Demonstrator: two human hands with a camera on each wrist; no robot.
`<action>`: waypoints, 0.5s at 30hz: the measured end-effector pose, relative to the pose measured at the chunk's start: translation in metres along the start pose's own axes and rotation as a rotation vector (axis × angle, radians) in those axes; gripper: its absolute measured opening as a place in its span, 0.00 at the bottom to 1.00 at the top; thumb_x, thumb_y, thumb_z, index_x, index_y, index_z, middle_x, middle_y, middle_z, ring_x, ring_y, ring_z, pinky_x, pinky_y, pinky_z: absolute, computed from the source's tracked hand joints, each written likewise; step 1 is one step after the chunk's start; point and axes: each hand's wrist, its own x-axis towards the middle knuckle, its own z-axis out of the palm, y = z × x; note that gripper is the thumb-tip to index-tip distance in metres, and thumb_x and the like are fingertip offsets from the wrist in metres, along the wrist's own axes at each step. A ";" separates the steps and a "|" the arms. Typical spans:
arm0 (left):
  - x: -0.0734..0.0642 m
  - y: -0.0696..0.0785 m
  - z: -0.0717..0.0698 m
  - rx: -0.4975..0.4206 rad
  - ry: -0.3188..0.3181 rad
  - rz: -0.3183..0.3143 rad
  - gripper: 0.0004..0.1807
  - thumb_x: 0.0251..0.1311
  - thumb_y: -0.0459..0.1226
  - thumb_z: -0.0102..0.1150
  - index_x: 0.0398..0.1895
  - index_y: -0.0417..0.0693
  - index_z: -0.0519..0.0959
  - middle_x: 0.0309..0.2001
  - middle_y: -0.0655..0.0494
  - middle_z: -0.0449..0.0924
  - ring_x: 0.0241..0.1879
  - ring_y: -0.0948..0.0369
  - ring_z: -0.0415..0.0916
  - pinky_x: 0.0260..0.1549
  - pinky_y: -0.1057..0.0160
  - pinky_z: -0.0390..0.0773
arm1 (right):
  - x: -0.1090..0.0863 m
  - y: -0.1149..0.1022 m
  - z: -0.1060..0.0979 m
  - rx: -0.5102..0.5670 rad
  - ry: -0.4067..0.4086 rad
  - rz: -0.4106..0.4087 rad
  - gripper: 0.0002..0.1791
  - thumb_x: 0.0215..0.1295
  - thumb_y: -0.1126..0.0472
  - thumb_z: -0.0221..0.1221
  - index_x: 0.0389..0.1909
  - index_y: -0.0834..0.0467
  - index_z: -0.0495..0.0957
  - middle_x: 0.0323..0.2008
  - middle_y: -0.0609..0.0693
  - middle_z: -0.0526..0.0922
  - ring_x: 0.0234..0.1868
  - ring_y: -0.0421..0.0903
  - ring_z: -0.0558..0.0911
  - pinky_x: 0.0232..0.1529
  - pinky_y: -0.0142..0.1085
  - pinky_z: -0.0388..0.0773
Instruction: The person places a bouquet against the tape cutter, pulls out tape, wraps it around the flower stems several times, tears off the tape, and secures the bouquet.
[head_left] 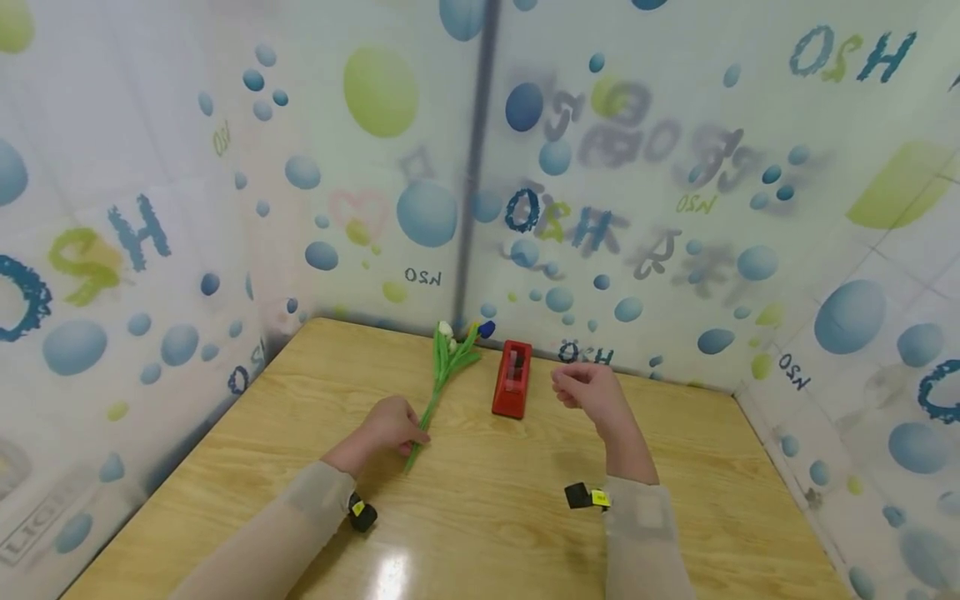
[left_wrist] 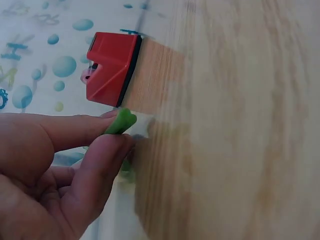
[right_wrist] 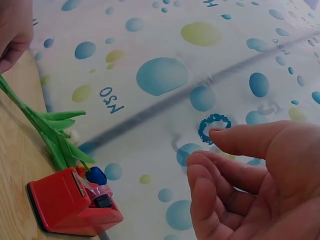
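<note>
My left hand [head_left: 392,425] pinches the green stems of a small bunch of artificial tulips [head_left: 442,375] between thumb and fingers. Their white, orange and blue heads point toward the back of the table. Stem ends [left_wrist: 122,121] poke out past the thumb in the left wrist view. To the right of the flowers stands a red tape dispenser [head_left: 512,379] with a roll of clear tape [right_wrist: 100,192]. My right hand [head_left: 596,393] hovers to the right of the dispenser, apart from it. Its fingers are loosely curled, with a gap to the thumb and nothing visible between them.
The wooden table [head_left: 480,517] meets a curtain [head_left: 420,167] printed with blue and green bubbles at its back edge. Similar printed sheeting hangs at the left and right. Small black devices with yellow labels sit at both wrists.
</note>
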 end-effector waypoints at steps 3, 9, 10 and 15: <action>0.001 0.002 0.002 0.029 0.003 0.015 0.24 0.55 0.34 0.80 0.09 0.49 0.75 0.10 0.59 0.75 0.12 0.65 0.76 0.17 0.70 0.78 | 0.000 0.004 -0.001 -0.016 -0.003 0.000 0.15 0.79 0.59 0.61 0.53 0.67 0.85 0.37 0.51 0.88 0.35 0.41 0.85 0.39 0.27 0.86; 0.004 0.008 0.006 0.264 0.022 0.129 0.34 0.53 0.44 0.83 0.04 0.55 0.65 0.06 0.67 0.59 0.10 0.67 0.57 0.13 0.70 0.59 | 0.002 0.013 -0.006 -0.223 -0.068 -0.055 0.13 0.78 0.58 0.62 0.51 0.63 0.86 0.38 0.54 0.88 0.35 0.44 0.83 0.39 0.32 0.86; 0.005 0.010 0.006 0.306 0.029 0.140 0.35 0.54 0.47 0.82 0.04 0.56 0.64 0.06 0.68 0.57 0.11 0.67 0.54 0.13 0.70 0.58 | 0.002 0.015 -0.007 -0.282 -0.088 -0.070 0.13 0.77 0.57 0.63 0.51 0.62 0.86 0.38 0.54 0.88 0.34 0.45 0.83 0.39 0.34 0.86; 0.011 0.019 -0.008 0.451 0.111 0.222 0.33 0.63 0.58 0.72 0.11 0.50 0.70 0.12 0.65 0.58 0.16 0.64 0.56 0.15 0.65 0.62 | 0.008 0.033 -0.006 -0.645 -0.140 -0.160 0.19 0.77 0.49 0.63 0.60 0.57 0.84 0.45 0.56 0.90 0.42 0.53 0.88 0.44 0.47 0.89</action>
